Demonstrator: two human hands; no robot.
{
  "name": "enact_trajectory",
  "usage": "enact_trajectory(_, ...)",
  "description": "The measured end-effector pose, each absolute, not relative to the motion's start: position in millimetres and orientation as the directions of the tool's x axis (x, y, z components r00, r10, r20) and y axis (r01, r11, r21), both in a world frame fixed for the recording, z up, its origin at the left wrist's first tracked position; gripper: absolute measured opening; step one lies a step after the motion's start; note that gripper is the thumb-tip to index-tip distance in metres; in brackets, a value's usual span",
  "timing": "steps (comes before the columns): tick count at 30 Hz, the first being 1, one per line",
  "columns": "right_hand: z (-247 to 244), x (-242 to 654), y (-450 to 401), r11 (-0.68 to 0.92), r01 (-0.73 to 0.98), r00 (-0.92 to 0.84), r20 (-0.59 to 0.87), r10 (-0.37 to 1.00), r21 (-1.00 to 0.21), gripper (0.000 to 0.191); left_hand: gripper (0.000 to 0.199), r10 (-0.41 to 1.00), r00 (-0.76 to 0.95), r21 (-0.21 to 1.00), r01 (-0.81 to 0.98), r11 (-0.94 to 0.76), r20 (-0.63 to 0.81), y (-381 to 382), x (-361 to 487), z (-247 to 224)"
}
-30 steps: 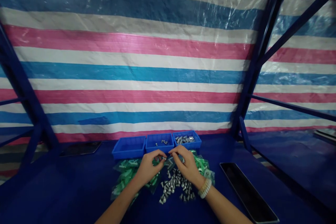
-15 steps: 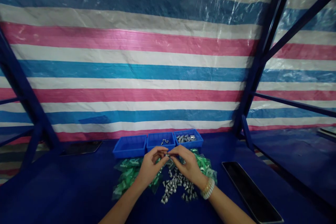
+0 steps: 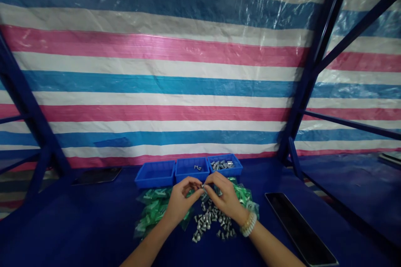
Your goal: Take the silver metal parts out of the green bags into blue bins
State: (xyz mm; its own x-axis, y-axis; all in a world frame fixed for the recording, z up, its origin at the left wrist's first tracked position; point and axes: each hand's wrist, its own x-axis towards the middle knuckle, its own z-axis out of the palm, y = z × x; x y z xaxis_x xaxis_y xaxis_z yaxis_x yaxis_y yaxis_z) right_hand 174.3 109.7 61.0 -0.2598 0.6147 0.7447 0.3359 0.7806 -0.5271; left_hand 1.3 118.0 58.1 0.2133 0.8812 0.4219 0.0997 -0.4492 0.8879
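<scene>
My left hand (image 3: 181, 200) and my right hand (image 3: 224, 198) meet above the table, fingertips pinched together from both sides. Between them is a small silvery metal fastener (image 3: 202, 186), mostly covered by the fingers. Just below lies a loose pile of short metal fasteners (image 3: 206, 220), some with round heads. Clear bags with green contents (image 3: 152, 210) rest under and left of my left hand. More green-filled bags (image 3: 246, 196) lie beyond my right wrist, which wears a pale beaded bracelet (image 3: 249, 224).
Three blue bins stand in a row behind my hands: a left bin (image 3: 156, 181), a middle bin (image 3: 191, 174) with a few small metal pieces and a right bin (image 3: 224, 171) holding several metal cylinders. A dark flat device (image 3: 300, 227) lies right; a dark slab (image 3: 97, 176) lies far left.
My fingertips have shifted slightly right and down, and the metal fastener between them shows less. The bins, bags and pile look the same.
</scene>
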Motion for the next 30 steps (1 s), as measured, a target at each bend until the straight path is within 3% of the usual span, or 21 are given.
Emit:
enact_trajectory(7,49,164,112,0.736,0.264,-0.372,0.638,0.674,-0.623,0.018,0.007,0.761,0.181,0.712,0.271,-0.648,0.623,112,2,63)
enact_trajectory(13,45,167,118,0.695,0.273,-0.265,0.643,0.719,-0.665,0.020,0.010,0.668,0.210,0.517,0.485,-0.705,0.714,158,-2,80)
enact_trajectory(18,45,171,123,0.680,0.334,-0.186,0.662,0.726,-0.653,0.021,0.022,0.721,0.413,0.351,0.670,-0.654,0.556,183,-10,85)
enact_trajectory(22,44,172,124,0.684,0.345,-0.160,0.678,0.717,-0.642,0.021,0.019,0.684,0.613,0.237,0.651,-0.721,0.394,153,-12,71)
enact_trajectory(26,44,172,124,0.695,0.338,-0.146,0.694,0.705,-0.635,0.021,0.016,0.658,0.706,0.206,0.625,-0.753,0.262,127,-10,57)
enact_trajectory(30,42,173,124,0.697,0.333,-0.145,0.696,0.703,-0.635,0.022,0.012,0.670,0.705,0.234,0.628,-0.742,0.234,125,-10,50)
